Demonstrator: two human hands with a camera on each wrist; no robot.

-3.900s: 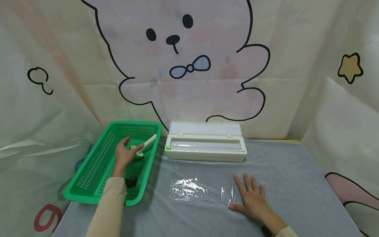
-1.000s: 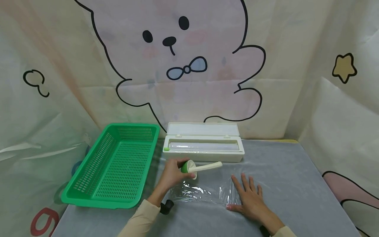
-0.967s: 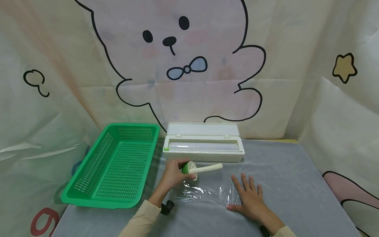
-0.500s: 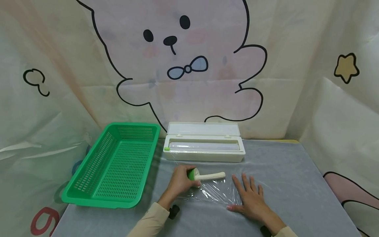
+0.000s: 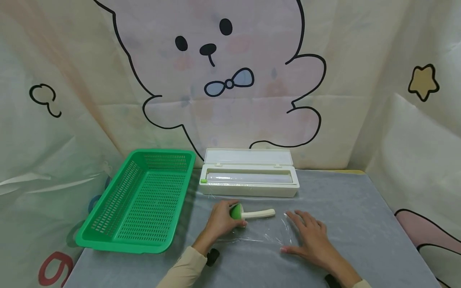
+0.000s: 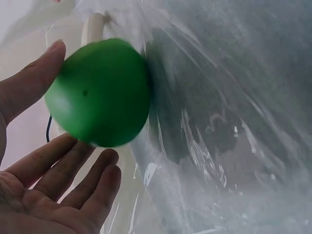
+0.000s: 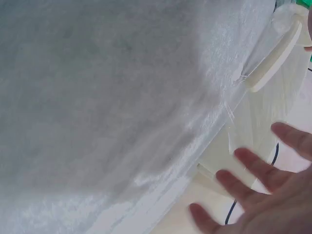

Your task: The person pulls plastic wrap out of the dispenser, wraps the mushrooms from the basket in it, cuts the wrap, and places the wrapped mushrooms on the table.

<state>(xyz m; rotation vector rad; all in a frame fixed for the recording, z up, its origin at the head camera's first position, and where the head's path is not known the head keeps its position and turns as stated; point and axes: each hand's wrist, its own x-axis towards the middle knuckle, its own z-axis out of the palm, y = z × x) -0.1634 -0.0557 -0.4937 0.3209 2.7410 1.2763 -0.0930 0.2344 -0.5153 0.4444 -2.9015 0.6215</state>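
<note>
A scoop [image 5: 236, 212] with a rounded green bowl and a cream handle lies on a sheet of clear plastic wrap [image 5: 261, 234] on the table. My left hand [image 5: 220, 220] holds its bowl between thumb and fingers; the left wrist view shows the bowl's smooth green underside [image 6: 100, 92], with the thumb at one edge and fingertips at the opposite one. Near the wrap's right edge is my right hand [image 5: 311, 242], fingers spread and slightly bent, holding nothing. In the right wrist view those fingers [image 7: 253, 163] look clear of the wrap.
Behind the wrap stands a white wrap dispenser [image 5: 248, 190] with its lid raised and a green slider [image 5: 203, 181] at its left end. A green perforated basket [image 5: 140, 208] sits at left. Grey cloth [image 5: 356, 224] covers the table; a printed curtain [image 5: 345, 132] rises behind.
The left hand took the scoop from the basket over to the wrap, then lowered it there, bowl turning downward. The right hand, earlier flat at the wrap's edge, has lifted slightly and shifted right.
</note>
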